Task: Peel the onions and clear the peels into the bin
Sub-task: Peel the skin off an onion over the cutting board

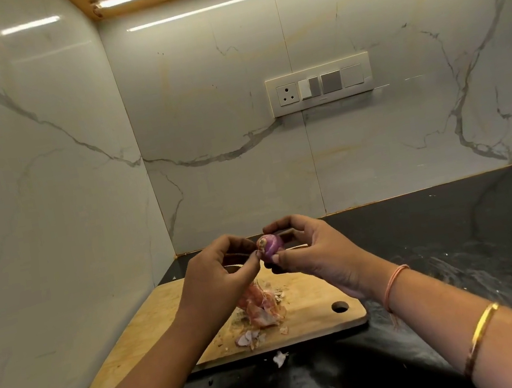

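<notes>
A small purple onion (pixel 270 248) is held in the air above the wooden cutting board (pixel 156 337). My right hand (pixel 311 252) grips it with fingers curled round its right side. My left hand (pixel 220 273) pinches at the onion's left end with thumb and fingertips. A heap of pinkish onion peels (pixel 259 307) lies on the board below the hands. A few smaller peel scraps (pixel 249 338) sit near the board's front edge, and one white scrap (pixel 280 357) lies on the black counter. No bin is in view.
The board lies on a black stone counter (pixel 457 245) in a corner of marble-look walls. A switch and socket plate (pixel 319 84) is on the back wall. A dark round object (pixel 234 267) shows behind my left hand, mostly hidden.
</notes>
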Available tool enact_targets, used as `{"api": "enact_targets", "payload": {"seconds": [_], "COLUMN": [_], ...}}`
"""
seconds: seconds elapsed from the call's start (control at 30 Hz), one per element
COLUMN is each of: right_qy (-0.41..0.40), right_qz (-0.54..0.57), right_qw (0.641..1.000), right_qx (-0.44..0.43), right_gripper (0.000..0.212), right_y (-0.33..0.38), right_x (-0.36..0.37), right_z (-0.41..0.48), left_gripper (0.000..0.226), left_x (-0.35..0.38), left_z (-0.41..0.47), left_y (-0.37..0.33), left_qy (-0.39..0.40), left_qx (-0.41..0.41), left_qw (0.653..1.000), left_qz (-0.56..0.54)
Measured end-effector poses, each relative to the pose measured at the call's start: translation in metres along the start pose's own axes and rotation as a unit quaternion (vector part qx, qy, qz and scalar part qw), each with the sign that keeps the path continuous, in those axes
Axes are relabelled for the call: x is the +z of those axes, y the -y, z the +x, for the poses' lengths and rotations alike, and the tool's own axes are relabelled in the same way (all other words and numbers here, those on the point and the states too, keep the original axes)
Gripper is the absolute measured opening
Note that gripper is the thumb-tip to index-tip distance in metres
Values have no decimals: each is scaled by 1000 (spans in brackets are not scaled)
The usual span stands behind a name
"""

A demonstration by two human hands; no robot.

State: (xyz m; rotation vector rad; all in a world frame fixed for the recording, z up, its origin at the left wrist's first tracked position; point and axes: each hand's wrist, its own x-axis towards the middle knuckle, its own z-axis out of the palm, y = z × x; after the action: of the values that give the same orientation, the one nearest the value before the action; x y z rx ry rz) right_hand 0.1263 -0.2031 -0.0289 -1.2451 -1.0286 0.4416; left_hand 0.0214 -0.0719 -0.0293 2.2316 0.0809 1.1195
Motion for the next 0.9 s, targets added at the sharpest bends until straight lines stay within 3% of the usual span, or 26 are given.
{"api": "enact_targets", "payload": {"seconds": [0.33, 0.67, 0.77, 0.9], "right_qy": [-27, -1, -8, 12], "right_qz": [-98, 27, 49, 64], "right_qw": [994, 1000, 998, 997], "right_qx": [-36, 15, 35, 52], "right_gripper": [30, 21, 25, 27], "right_y": [0, 5, 6, 7], "right_x": [5, 2, -1, -1], "right_z": [-1, 1, 1, 1], "left_gripper": [22, 27, 29, 41], "left_x": [2, 1, -4, -5], "left_z": [-1, -1, -2, -3], "left_y": [1, -2, -5, -7], "left_qy": [-31, -41, -14, 57], "left_qx": [21, 30, 91, 166], "left_qw": [997, 994, 993, 972], "left_qz": [72, 93, 78, 154]}}
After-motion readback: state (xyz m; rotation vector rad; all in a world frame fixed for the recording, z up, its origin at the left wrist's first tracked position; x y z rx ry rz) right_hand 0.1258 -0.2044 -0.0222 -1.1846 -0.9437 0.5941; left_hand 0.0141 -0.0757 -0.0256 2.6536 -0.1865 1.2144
